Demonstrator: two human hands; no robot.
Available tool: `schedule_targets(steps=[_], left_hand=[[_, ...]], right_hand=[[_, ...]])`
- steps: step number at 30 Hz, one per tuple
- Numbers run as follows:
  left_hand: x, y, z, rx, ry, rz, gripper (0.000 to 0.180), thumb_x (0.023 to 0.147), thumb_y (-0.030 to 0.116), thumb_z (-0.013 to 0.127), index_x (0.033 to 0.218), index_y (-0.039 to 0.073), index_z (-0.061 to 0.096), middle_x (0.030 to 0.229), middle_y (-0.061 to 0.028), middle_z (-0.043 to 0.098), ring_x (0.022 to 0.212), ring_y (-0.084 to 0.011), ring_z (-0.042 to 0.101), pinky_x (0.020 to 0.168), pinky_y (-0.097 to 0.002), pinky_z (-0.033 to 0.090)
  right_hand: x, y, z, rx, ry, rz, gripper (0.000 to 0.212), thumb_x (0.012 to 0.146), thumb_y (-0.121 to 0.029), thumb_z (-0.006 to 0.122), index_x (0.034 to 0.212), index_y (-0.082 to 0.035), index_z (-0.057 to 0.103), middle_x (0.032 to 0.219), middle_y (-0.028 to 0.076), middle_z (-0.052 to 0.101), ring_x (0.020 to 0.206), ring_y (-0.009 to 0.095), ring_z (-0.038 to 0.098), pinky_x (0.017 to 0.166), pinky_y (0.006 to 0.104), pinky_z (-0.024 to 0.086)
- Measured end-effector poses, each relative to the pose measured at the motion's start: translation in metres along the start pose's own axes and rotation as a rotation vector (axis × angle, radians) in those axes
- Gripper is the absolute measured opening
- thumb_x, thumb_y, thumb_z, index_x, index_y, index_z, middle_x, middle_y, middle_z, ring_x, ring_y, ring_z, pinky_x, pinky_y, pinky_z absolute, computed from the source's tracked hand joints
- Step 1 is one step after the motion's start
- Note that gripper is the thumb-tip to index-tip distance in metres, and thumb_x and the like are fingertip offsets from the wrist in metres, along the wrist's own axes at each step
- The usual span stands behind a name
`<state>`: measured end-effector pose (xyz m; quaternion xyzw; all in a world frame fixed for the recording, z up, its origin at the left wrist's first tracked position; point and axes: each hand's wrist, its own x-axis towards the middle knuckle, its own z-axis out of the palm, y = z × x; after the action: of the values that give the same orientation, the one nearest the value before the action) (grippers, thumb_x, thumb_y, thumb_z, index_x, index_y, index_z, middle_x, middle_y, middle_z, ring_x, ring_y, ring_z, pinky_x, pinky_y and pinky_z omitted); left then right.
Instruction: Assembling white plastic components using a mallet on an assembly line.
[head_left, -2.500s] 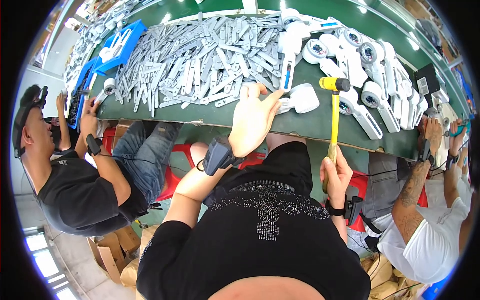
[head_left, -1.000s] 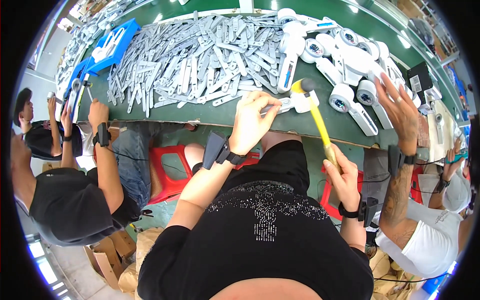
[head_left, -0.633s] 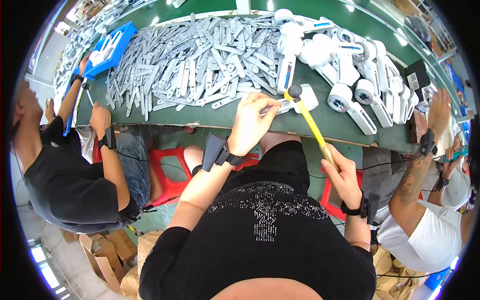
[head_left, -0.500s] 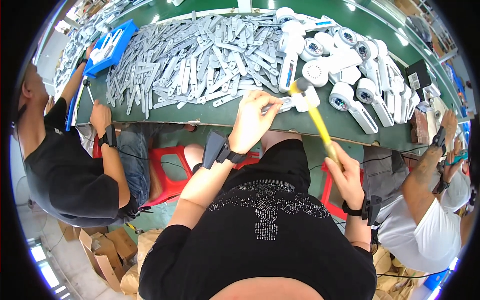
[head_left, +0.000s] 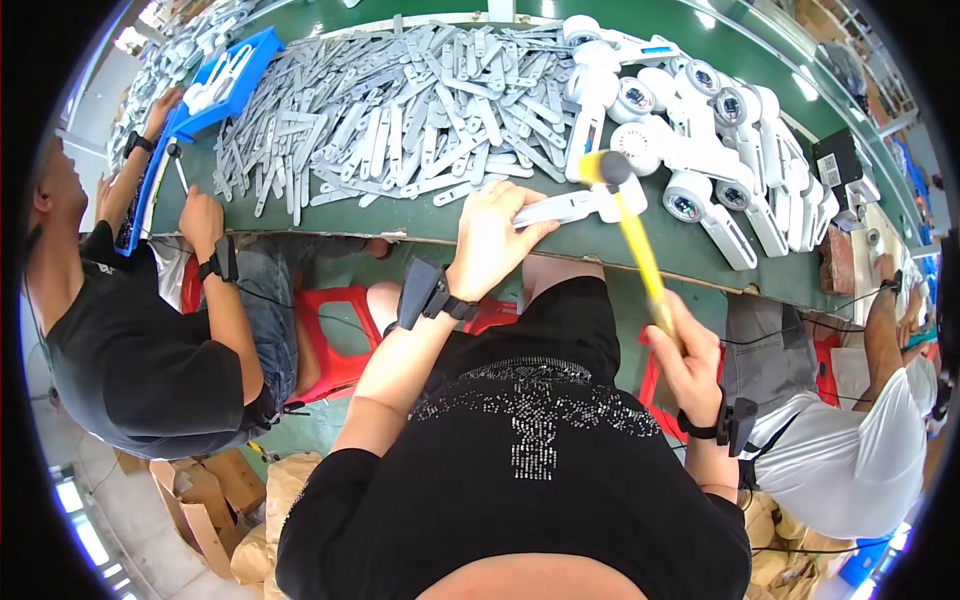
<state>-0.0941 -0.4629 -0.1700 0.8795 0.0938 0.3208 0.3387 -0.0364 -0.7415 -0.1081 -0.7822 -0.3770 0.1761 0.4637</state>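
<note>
My left hand [head_left: 488,240] is closed round the handle end of a white handheld fan body [head_left: 560,207], which lies on the near part of the green bench with its round end to the right. A yellow-handled mallet [head_left: 640,248] is gripped low on its handle by my right hand [head_left: 688,357]. Its black and yellow head is over the fan body's round end and partly hides it; whether they touch I cannot tell. Several white handheld fans [head_left: 722,232] with round heads stand and lie to the right. Beyond my left hand spreads a heap of grey-white handle covers [head_left: 400,125].
A co-worker [head_left: 140,350] sits at the left by a blue tray [head_left: 238,88] holding white parts. Another person in white [head_left: 850,450] sits at the right. A black box [head_left: 842,160] and a brick [head_left: 836,262] are on the bench's right end. Red stools [head_left: 335,335] stand below it.
My left hand has moved slightly left and now closes lower round the handle, where the fingertips pinched before. The mallet head has shifted slightly right. Both neighbours' arms have moved.
</note>
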Motion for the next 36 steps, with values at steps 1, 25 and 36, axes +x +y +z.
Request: schedule_targets(steps=[1, 25, 36], left_hand=[[0.001, -0.001, 0.0, -0.008, 0.007, 0.008, 0.027, 0.068, 0.019, 0.08, 0.088, 0.007, 0.067, 0.081, -0.0074, 0.062, 0.082, -0.0276, 0.058, 0.074, -0.0379, 0.043], [-0.015, -0.009, 0.009, -0.302, 0.039, -0.287, 0.075, 0.067, 0.0, 0.079, 0.131, 0.006, 0.042, 0.089, -0.0085, 0.07, 0.085, -0.0133, 0.065, 0.077, -0.029, 0.051], [-0.014, -0.015, 0.011, -0.188, 0.054, -0.245, 0.078, 0.064, 0.006, 0.084, 0.13, 0.004, 0.043, 0.083, -0.006, 0.07, 0.077, -0.0166, 0.066, 0.074, -0.0293, 0.052]], right_hand=[[-0.002, 0.0, -0.001, 0.024, 0.06, -0.037, 0.045, 0.086, -0.003, 0.064, 0.128, 0.006, 0.051, 0.096, 0.012, 0.065, 0.079, 0.015, 0.06, 0.074, 0.0259, 0.047], [0.011, -0.001, 0.032, -0.034, -0.145, -0.058, 0.041, 0.088, -0.003, 0.061, 0.127, 0.002, 0.052, 0.082, 0.015, 0.059, 0.065, 0.018, 0.054, 0.062, 0.0284, 0.045], [0.005, -0.013, 0.032, -0.034, -0.146, -0.059, 0.041, 0.088, -0.006, 0.062, 0.127, 0.003, 0.053, 0.089, 0.019, 0.063, 0.072, 0.022, 0.061, 0.069, 0.0303, 0.048]])
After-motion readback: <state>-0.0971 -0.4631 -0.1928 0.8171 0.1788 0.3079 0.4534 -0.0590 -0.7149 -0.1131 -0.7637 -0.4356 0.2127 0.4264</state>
